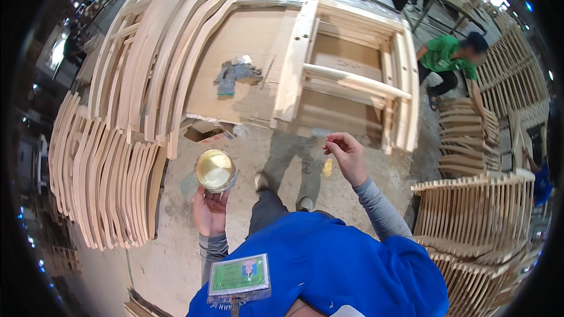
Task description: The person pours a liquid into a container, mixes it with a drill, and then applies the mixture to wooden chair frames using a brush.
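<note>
My left hand (210, 210) holds up a round clear tub (215, 171) from below, with the fingers against its base and side. Pale yellow, creamy material coats the inside of the tub. My right hand (348, 157) is raised just in front of the table, its thumb and fingertips pinched together. Whatever the pinch may hold is too small to make out. Beyond that hand, pale wooden frames (357, 81) with curved legs and crossbars stand on the cardboard-covered tabletop (235, 32). Two dark holes show in the nearest left post.
Grey gloves (235, 75) lie on the cardboard. Curved wooden frames (158, 53) lean at the left, above stacked slats (106, 176). An open carton (205, 131) sits below the table edge. At the right, a person in green (446, 56) bends over stacked wooden parts (467, 135). More slatted stacks (476, 208) stand nearer.
</note>
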`<action>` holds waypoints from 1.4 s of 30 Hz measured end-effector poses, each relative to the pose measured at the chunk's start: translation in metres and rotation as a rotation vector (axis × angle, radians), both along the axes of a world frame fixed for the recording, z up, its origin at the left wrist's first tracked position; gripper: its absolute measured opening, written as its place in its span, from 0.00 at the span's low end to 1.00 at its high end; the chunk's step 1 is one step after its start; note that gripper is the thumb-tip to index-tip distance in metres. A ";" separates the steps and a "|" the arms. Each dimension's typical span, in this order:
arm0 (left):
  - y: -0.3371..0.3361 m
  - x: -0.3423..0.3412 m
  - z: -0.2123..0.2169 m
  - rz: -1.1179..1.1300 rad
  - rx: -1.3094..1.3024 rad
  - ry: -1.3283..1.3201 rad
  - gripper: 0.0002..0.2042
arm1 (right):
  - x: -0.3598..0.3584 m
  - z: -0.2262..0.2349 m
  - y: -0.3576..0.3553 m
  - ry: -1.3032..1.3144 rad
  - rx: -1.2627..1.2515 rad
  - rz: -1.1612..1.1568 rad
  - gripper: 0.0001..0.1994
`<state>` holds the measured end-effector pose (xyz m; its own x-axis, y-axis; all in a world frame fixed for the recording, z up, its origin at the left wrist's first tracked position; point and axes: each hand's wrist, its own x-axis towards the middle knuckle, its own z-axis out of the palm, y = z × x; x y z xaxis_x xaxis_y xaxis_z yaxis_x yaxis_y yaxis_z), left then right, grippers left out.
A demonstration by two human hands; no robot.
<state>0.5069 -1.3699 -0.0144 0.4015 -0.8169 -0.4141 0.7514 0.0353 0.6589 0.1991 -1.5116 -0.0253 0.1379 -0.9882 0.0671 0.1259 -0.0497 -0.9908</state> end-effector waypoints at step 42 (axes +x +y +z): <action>-0.374 0.189 -0.004 -0.328 0.075 0.021 0.16 | 0.235 -0.183 -0.379 1.874 -0.761 0.872 0.13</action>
